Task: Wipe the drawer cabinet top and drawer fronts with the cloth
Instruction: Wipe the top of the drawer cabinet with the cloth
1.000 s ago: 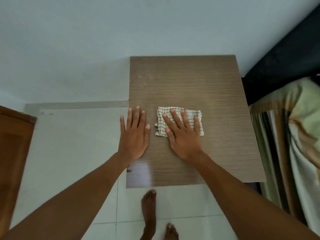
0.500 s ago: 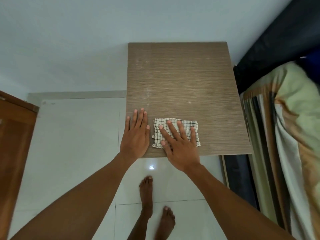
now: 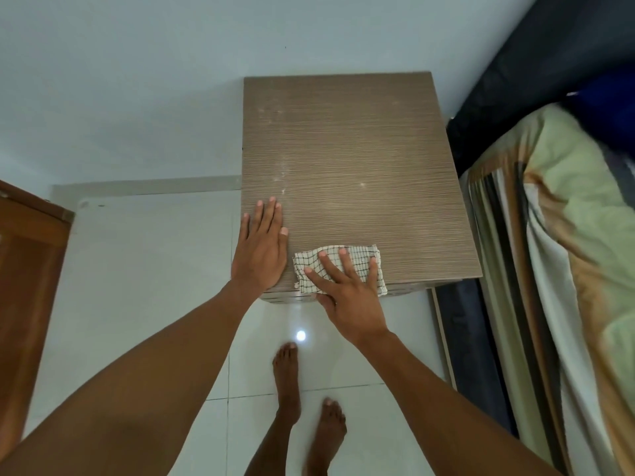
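Observation:
The drawer cabinet point(image 3: 347, 159) has a brown wood-grain top with pale dust specks near its left side. A folded white cloth with a dark check pattern point(image 3: 360, 259) lies at the top's front edge and hangs slightly over it. My right hand point(image 3: 343, 293) presses flat on the cloth with fingers spread, the palm past the front edge. My left hand point(image 3: 263, 249) rests flat on the top's front left corner, just left of the cloth, holding nothing. The drawer fronts show only as thin strips under the front edge.
A bed with a striped green and brown cover point(image 3: 567, 269) and dark frame stands close on the right. A wooden door point(image 3: 24, 286) is at the left. White wall lies behind the cabinet. My bare feet point(image 3: 309, 407) stand on white floor tiles in front.
My right hand has dragged the cloth from the middle of the top toward me to the front edge. The left hand stayed flat at the left side. The view has pulled back.

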